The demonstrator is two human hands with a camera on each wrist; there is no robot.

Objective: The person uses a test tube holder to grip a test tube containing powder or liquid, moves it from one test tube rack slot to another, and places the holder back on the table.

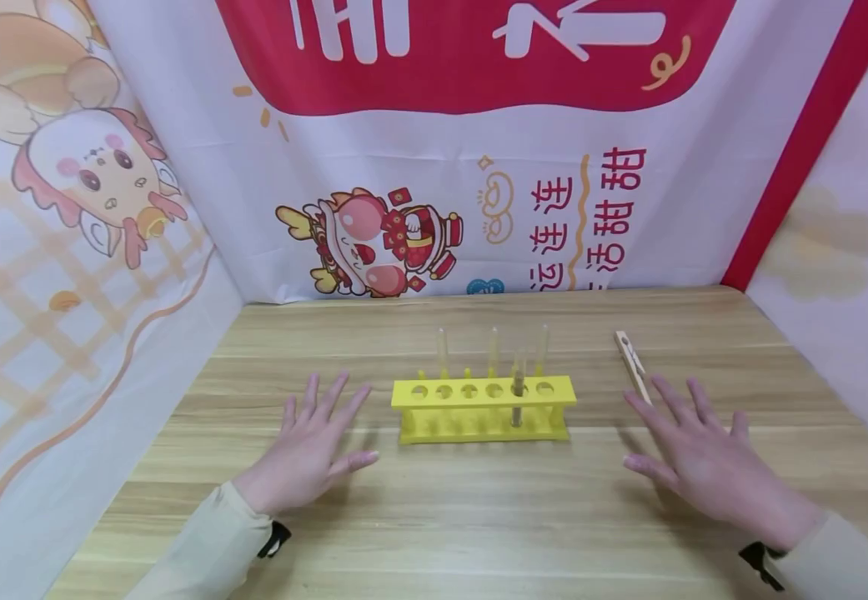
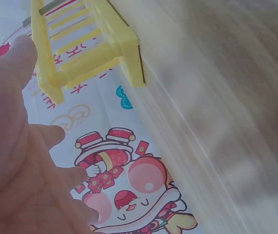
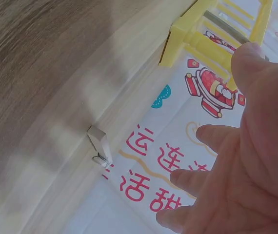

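A yellow test tube rack point(image 1: 484, 392) stands on the wooden table between my hands. One test tube point(image 1: 518, 400) with dark content sits in a hole toward the rack's right side. Several clear test tubes point(image 1: 494, 350) stand upside down on pegs along its back. My left hand point(image 1: 302, 454) is spread palm down to the left of the rack, holding nothing. To the right, my right hand point(image 1: 704, 458) is likewise spread with nothing in it. Just beyond its fingertips lies a wooden clothespin-like clamp point(image 1: 632, 367), its near end close to the index finger.
The wood-grain table point(image 1: 464, 517) reaches back to a printed cloth point(image 1: 434, 200) with red lettering and a cartoon figure. Patterned cloth point(image 1: 81, 250) also hangs at the left side, and another white cloth point(image 1: 839, 250) at the right.
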